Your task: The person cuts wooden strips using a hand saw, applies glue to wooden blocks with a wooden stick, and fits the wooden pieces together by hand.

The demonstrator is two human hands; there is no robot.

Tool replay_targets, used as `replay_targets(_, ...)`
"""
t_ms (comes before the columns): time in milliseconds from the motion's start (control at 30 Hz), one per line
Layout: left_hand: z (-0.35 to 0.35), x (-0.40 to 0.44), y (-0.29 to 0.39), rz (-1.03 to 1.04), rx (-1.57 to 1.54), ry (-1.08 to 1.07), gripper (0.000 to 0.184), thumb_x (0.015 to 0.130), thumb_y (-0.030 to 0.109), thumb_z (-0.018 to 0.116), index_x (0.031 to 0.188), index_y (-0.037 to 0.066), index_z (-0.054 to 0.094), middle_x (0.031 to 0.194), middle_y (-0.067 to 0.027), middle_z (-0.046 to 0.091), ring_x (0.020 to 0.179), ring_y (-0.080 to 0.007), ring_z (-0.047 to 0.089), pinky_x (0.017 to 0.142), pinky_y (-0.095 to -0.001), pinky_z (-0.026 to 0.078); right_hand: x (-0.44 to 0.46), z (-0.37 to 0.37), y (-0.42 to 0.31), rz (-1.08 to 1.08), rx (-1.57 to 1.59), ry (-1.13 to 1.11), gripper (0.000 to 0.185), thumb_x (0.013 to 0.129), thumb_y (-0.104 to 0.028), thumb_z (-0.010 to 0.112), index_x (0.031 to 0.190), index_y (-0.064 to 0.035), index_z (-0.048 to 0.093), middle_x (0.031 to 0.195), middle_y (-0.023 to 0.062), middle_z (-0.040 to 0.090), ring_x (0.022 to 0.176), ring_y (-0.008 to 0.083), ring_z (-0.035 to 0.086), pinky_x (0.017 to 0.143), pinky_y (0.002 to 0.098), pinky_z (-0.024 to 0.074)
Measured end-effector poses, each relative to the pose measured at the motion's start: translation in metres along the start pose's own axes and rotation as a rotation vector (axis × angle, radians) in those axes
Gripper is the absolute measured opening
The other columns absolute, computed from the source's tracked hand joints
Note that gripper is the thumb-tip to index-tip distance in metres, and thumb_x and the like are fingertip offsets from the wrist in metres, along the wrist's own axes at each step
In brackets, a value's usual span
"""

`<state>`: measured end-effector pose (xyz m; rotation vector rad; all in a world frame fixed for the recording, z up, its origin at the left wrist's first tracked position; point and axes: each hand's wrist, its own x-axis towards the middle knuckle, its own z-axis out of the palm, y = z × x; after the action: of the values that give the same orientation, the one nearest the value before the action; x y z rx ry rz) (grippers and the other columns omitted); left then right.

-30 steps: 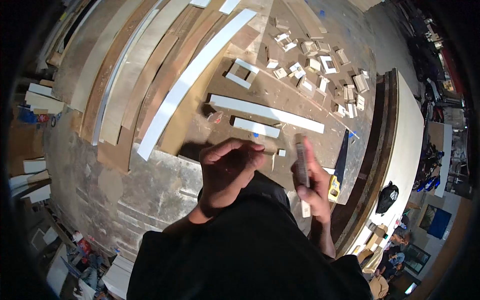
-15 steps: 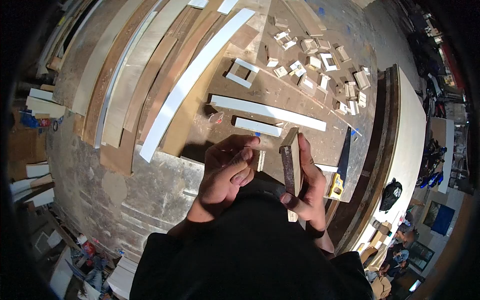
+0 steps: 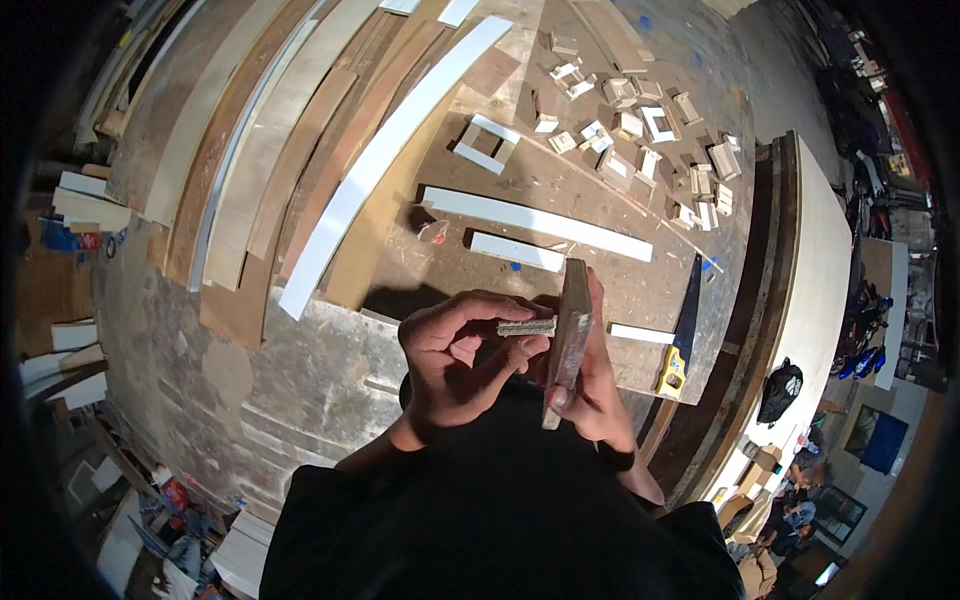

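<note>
Between the thumb and fingers of my left hand (image 3: 455, 345) is a small plywood block (image 3: 526, 328), its layered edge facing up. My right hand (image 3: 598, 385) grips a longer wooden piece (image 3: 572, 335) held on edge, with the thumb near its lower end. The small block's right end meets or nearly meets the face of the longer piece; I cannot tell whether they touch. Beyond my hands, a short white strip (image 3: 516, 252) and a long white strip (image 3: 540, 222) lie on the worktable (image 3: 300, 400).
Long boards (image 3: 330, 150) cover the table's left side. Several small wooden blocks and frames (image 3: 618, 160) are scattered at the far right. A handsaw with a yellow handle (image 3: 675, 370) lies near the right edge. A square frame (image 3: 486, 143) sits mid-table. People (image 3: 800, 515) are at lower right.
My left hand has moved right and turned the small block from upright to sideways, bringing it against or close to the longer piece. The longer piece has shifted slightly left and tilted.
</note>
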<state>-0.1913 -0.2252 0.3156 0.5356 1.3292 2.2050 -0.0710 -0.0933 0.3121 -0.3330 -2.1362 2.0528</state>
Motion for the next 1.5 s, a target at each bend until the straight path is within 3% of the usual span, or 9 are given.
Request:
replay_targets(200, -0.004, -0.002, -0.002, 0.294, 0.338, 0.029, 0.021, 0.084, 0.002, 0.077, 0.104, -0.002, 0.071, 0.098, -0.0160, 0.074, 0.086, -0.0156, 0.073, 0.065, -0.0226, 0.055, -0.010, -0.010, 0.025, -0.116, 0.182, 0.101, 0.096, 0.082, -0.039, 0.067, 0.158, -0.0049, 0.018, 0.131, 0.0194, 0.047, 0.080, 0.0173, 0.056, 0.066, 0.0299, 0.0454)
replay_targets(400, 0.004, -0.012, -0.003, 0.193, 0.382, 0.008, 0.021, 0.082, 0.004, 0.079, 0.100, -0.002, 0.071, 0.085, -0.0099, 0.074, 0.067, -0.0079, 0.065, 0.057, -0.0204, 0.048, -0.018, -0.011, 0.045, -0.286, -0.009, 0.035, 0.089, 0.079, -0.032, 0.072, 0.152, 0.0008, 0.033, 0.148, 0.0290, 0.040, 0.131, 0.0399, 0.046, 0.111, 0.0472, 0.0325)
replay_targets(600, 0.013, -0.001, -0.013, 0.081, 0.168, 0.178, 0.017, 0.086, 0.006, 0.076, 0.098, -0.004, 0.069, 0.083, -0.0037, 0.072, 0.068, -0.0028, 0.059, 0.061, -0.0190, 0.046, -0.009, -0.011, 0.017, -0.176, -0.116, 0.106, 0.087, 0.078, -0.029, 0.071, 0.148, 0.0094, 0.036, 0.140, 0.0307, 0.048, 0.130, 0.0373, 0.049, 0.110, 0.0414, 0.0342)
replay_targets(700, 0.006, -0.007, -0.011, -0.203, 0.383, -0.129, 0.009, 0.091, -0.001, 0.065, 0.099, -0.005, 0.066, 0.088, -0.0072, 0.072, 0.081, -0.0059, 0.065, 0.071, -0.0232, 0.053, -0.002, -0.020, 0.004, -0.020, -0.109, 0.153, 0.086, 0.078, -0.025, 0.070, 0.148, 0.0102, 0.035, 0.142, 0.0318, 0.047, 0.131, 0.0366, 0.049, 0.109, 0.0425, 0.0357)
replay_targets(800, 0.017, 0.007, -0.013, -0.177, 0.104, 0.095, 0.008, 0.090, 0.000, 0.065, 0.097, -0.004, 0.067, 0.083, -0.0036, 0.070, 0.078, -0.0037, 0.062, 0.068, -0.0214, 0.050, -0.005, -0.017, 0.005, -0.010, -0.138, 0.131, 0.086, 0.082, -0.031, 0.070, 0.149, 0.0098, 0.033, 0.148, 0.0305, 0.042, 0.137, 0.0359, 0.043, 0.112, 0.0407, 0.0321)
replay_targets(933, 0.014, 0.001, -0.022, -0.272, 0.496, 0.019, 0.011, 0.090, -0.006, 0.058, 0.094, -0.002, 0.068, 0.088, -0.0062, 0.071, 0.080, -0.0066, 0.062, 0.070, -0.0246, 0.050, 0.007, -0.017, -0.001, -0.002, -0.091, 0.178, 0.085, 0.085, -0.034, 0.070, 0.149, 0.0094, 0.032, 0.150, 0.0294, 0.040, 0.141, 0.0348, 0.039, 0.115, 0.0414, 0.0285)
replay_targets(1067, 0.026, 0.007, -0.027, -0.128, 0.063, 0.056, 0.014, 0.089, -0.009, 0.054, 0.094, -0.004, 0.067, 0.090, -0.0054, 0.072, 0.086, -0.0095, 0.065, 0.078, -0.0277, 0.054, -0.004, -0.020, 0.004, -0.002, -0.163, 0.187, 0.084, 0.085, -0.034, 0.068, 0.148, 0.0093, 0.033, 0.151, 0.0286, 0.041, 0.141, 0.0332, 0.039, 0.115, 0.0415, 0.0284)
replay_targets(1133, 0.027, 0.004, -0.024, -0.283, 0.408, -0.003, 0.016, 0.089, -0.009, 0.054, 0.097, -0.005, 0.067, 0.092, -0.0071, 0.072, 0.088, -0.0115, 0.067, 0.083, -0.0290, 0.054, 0.006, -0.026, 0.000, 0.003, -0.122, 0.210, 0.084, 0.085, -0.034, 0.067, 0.148, 0.0099, 0.033, 0.150, 0.0284, 0.041, 0.141, 0.0333, 0.039, 0.116, 0.0420, 0.0281)
replay_targets(1500, 0.015, 0.037, 0.010, -0.154, 0.018, 0.188, 0.019, 0.089, 0.011, 0.075, 0.101, -0.003, 0.070, 0.083, -0.0005, 0.069, 0.075, -0.0037, 0.059, 0.067, -0.0193, 0.048, -0.006, -0.021, 0.030, 0.001, -0.299, 0.137, 0.080, 0.082, -0.027, 0.069, 0.147, 0.0085, 0.038, 0.143, 0.0270, 0.049, 0.128, 0.0336, 0.052, 0.108, 0.0391, 0.0376)
